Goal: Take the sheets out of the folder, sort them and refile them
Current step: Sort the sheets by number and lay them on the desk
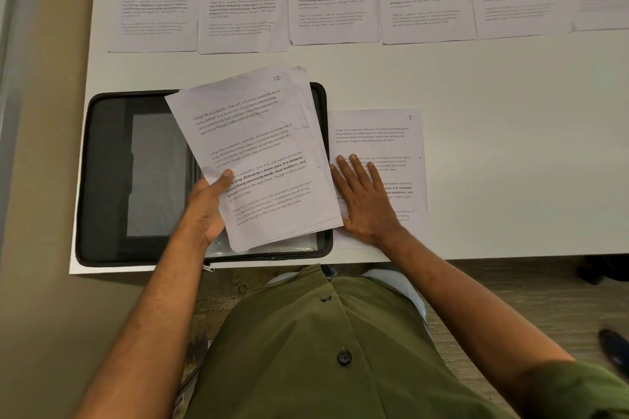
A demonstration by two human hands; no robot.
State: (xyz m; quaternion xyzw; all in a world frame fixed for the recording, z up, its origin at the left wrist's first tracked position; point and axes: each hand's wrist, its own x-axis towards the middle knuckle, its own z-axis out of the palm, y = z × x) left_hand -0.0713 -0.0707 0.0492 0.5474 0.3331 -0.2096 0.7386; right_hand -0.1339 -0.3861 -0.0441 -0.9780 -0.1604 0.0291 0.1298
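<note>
Your left hand (209, 204) grips a stack (255, 156) of printed sheets, thumb curled over the lower left edge of the top page, which is marked 10 at its upper right corner. The stack tilts clockwise and is held over the folder (112, 180), a black zip case lying open and flat on the table (510, 146) just beneath and left of that grip.

Your right hand (364, 197) lies flat, fingers straight and together, pressing on a single sheet (377, 133) marked 7, just right of the stack and touching the folder's right edge.

Beyond both hands, along the far side of the table, a row of sheets (333, 0) lies face up, side by side, edges touching or slightly overlapping. The table is pale and smooth, its near edge just behind your wrists. Left of it runs a beige floor (44, 146); under you the floor is a grey, streaked carpet (510, 299). Your shirt (323, 350) is olive green with dark buttons.
</note>
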